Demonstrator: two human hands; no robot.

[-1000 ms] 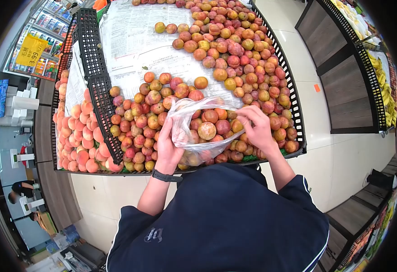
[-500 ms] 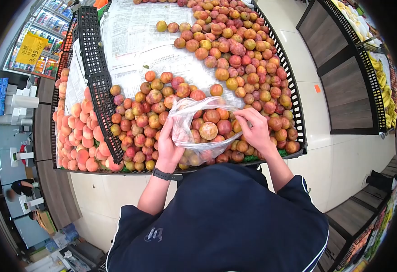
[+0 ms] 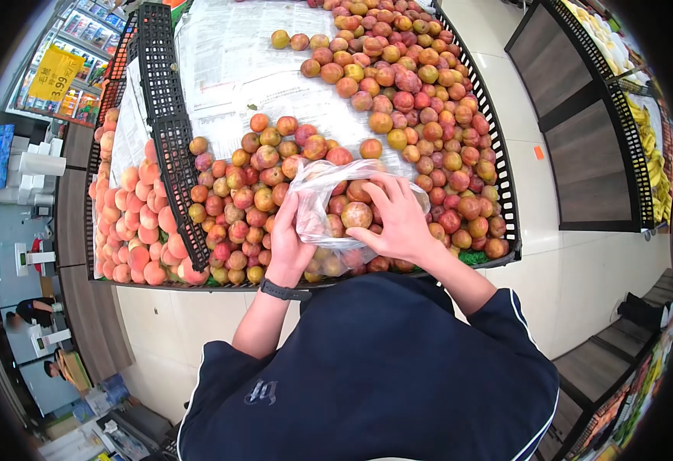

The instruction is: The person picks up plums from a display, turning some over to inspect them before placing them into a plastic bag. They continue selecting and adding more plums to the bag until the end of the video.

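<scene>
A clear plastic bag (image 3: 315,201) with several plums inside lies over the plum pile. My left hand (image 3: 289,244), with a dark band on its wrist, is closed on the bag's left side. My right hand (image 3: 399,219) reaches into the bag's mouth from the right. Its thumb and curved fingers are around a pale-speckled plum (image 3: 356,215), the thumb below it and the fingers above. Part of what lies under the right palm is hidden. Loose red and yellow plums (image 3: 263,200) surround the bag.
A black crate divider (image 3: 169,131) separates the plums from peaches (image 3: 140,215) on the left. Newspaper (image 3: 236,69) lines the bin behind the bag. The black slatted bin edge (image 3: 505,192) runs along the right. A yellow price sign (image 3: 56,74) stands at upper left.
My right hand has let go of the bag's right rim and moved left into its mouth, onto the plums. The left hand still holds the bag in nearly the same place.
</scene>
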